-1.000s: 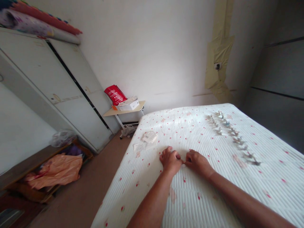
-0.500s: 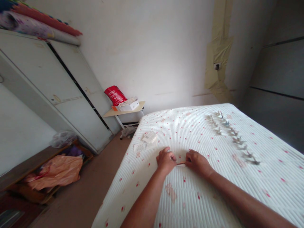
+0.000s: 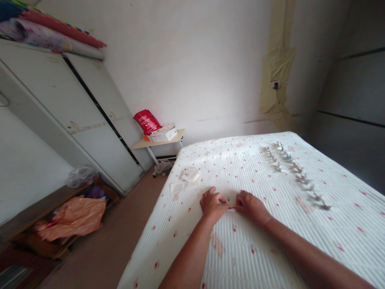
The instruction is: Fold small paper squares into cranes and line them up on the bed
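My left hand [image 3: 213,204] and my right hand [image 3: 251,206] rest close together on the bed, fingers curled and pinching. Between them is a small piece of paper [image 3: 231,208], thin and pale with a brownish edge; both hands hold it by its ends, and most of it is hidden by the fingers. Left of and beyond my left hand lies a loose stack of printed paper squares [image 3: 190,175]. To the right, several small folded paper figures [image 3: 301,178], looking like cranes, stand in two slanting rows.
The ribbed white mattress [image 3: 240,257] with red dots fills the middle. A small table [image 3: 141,143] with a red bag [image 3: 146,122] and a white box [image 3: 165,135] stands beyond its left corner. At left are a grey cabinet [image 3: 99,140] and an orange plastic bag [image 3: 73,218].
My left hand has shifted slightly right, closer to my right hand, so less of the paper shows between them. My right hand has barely moved.
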The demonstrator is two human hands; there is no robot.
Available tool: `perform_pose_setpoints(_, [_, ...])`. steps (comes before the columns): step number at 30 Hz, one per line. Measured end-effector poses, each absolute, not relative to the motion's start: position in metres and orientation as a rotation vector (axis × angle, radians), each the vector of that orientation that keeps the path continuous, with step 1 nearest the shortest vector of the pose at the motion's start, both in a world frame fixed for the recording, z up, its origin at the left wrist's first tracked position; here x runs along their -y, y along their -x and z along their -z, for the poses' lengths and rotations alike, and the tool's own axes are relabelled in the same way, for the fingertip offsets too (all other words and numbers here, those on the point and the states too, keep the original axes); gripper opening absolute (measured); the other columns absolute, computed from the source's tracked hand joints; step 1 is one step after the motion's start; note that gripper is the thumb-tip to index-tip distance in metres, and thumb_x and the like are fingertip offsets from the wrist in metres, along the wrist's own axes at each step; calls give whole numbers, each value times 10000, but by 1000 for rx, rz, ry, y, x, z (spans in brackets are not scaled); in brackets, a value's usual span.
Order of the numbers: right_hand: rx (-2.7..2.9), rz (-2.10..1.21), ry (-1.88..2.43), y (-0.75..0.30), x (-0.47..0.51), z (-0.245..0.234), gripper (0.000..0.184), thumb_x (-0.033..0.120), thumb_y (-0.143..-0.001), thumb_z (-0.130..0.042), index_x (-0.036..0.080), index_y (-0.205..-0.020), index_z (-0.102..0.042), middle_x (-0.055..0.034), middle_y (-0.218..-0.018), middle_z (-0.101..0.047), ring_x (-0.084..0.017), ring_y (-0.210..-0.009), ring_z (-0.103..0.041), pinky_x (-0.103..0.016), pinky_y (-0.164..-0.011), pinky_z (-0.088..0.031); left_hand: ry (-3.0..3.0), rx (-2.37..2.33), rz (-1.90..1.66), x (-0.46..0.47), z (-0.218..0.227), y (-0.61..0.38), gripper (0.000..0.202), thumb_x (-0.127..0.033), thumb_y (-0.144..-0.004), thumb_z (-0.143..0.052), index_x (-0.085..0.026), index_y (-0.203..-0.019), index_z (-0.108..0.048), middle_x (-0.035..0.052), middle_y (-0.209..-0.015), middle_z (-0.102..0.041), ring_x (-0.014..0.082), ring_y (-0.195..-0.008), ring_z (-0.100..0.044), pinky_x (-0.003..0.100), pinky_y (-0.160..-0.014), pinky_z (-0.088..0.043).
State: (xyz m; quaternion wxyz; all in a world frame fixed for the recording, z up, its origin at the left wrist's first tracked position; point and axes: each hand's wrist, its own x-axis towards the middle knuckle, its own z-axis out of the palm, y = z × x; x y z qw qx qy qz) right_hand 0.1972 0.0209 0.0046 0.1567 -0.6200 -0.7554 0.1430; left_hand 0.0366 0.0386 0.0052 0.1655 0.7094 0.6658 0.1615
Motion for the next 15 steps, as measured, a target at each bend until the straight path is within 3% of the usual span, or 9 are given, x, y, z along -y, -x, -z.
perform_pose_setpoints(8, [2160,-417,1725,-199,-22,-1,144,242,-780,-549,169,-662,-586,-47,-735,-573,-173,-809,-572,-220,-642,-372,-2063,-1864,-415,-42,3,-32,154,-287,-574,-708,-275,-710,-637,-46,-1333,-412,221,-1215,-378,406,-974,-309])
perform_pose_setpoints(15, [2167,-433,1728,-199,-21,-3,108,178,-756,-542,174,-657,-585,-45,-728,-577,-177,-869,-566,-217,-674,-377,-2089,-1820,-443,-40,6,-28,107,-242,-591,-680,-257,-687,-633,-51,-1352,-406,223,-1214,-382,405,-969,-318])
